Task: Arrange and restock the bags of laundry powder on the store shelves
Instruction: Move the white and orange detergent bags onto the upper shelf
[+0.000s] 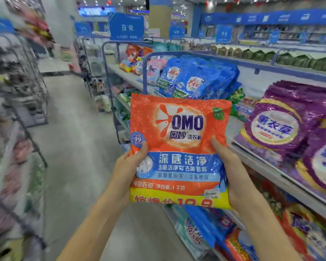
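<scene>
Both hands, left (128, 166) and right (231, 172), gripped the OMO bag (179, 147) upright by its edges, over the aisle beside the shelf (271, 172). Slick film; loose grip could drop it.

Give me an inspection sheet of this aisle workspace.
Surface: shelf on the right, stocked.
Job's things: orange OMO bag held upright before the shelf; blue bags and purple bags sit on it.
Clutter: nothing seen.
Grips: left hand and right hand each hold one side of the bag, thumbs on its front.
Cables: nothing seen.
Surroundings: aisle floor, blurred racks on the left, blue signs overhead.
</scene>
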Tool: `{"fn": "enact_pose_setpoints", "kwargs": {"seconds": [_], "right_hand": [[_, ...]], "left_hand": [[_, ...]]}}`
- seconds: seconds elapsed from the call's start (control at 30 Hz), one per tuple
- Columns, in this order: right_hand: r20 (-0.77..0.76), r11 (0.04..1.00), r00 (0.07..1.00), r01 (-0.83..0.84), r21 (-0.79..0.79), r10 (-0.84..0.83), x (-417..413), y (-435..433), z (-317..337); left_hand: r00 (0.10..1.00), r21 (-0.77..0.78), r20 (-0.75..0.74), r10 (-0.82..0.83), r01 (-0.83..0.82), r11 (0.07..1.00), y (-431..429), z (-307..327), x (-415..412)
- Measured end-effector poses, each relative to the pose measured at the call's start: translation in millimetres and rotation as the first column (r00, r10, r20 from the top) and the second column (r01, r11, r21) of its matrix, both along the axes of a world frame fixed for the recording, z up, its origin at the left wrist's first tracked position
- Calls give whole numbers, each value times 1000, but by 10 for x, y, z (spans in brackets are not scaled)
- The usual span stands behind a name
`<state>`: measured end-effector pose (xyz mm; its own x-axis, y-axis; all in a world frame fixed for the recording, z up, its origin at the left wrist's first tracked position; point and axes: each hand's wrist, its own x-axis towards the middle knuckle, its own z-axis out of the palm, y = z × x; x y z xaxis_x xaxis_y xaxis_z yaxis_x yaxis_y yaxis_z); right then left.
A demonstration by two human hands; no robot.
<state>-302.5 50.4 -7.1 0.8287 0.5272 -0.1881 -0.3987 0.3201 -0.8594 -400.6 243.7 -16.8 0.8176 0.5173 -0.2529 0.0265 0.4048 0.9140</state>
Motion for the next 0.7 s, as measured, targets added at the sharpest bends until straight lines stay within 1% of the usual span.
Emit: {"fn": "enact_pose_setpoints", "kwargs": {"seconds": [0.17,0.3,0.47,0.6,0.7], "right_hand": [[-59,994,993,-104,24,106,707,1178,-19],[-19,983,984,-179,-47,178,1208,2106,24],[24,971,975,-216,-99,220,1798,3383,16],[41,967,968,-244,-67,247,2170,4440,-7],[40,970,970,-239,-49,241,2448,5207,34]], "left_hand": [[996,19,-55,69,-68,998,1048,52,499],[982,31,-100,158,-155,987,1903,113,785],[967,-14,-78,243,-245,969,2962,95,1104],[960,-13,-49,274,-275,961,3924,96,1436],[956,7,-59,286,-286,958,4729,118,1737]]}}
